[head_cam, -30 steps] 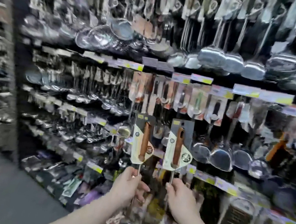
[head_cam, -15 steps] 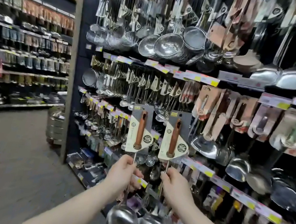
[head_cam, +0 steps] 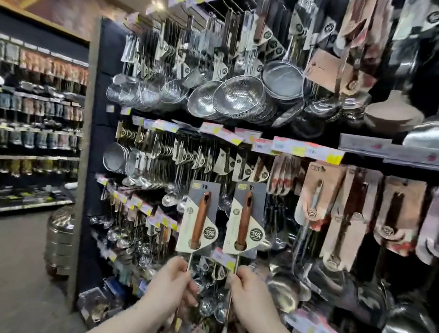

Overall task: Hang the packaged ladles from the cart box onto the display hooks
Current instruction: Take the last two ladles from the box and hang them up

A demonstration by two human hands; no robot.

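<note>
Holding left ladle [head_cam: 199, 220], right ladle [head_cam: 244, 221], upright as before, display [head_cam: 98, 134] seemingly closer

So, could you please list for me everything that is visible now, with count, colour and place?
packaged ladles: two, steel with brown handles on grey-and-cream cards, held upright side by side before the display
strainers: several, silver, hanging in upper row
carded utensils: several, peach cards, middle row at right
price tags: many, white and yellow, along the rails
steel containers: one stack, silver, on the floor at the display's left end
left hand: one, grips the left ladle's shaft
right hand: one, grips the right ladle's shaft
</note>
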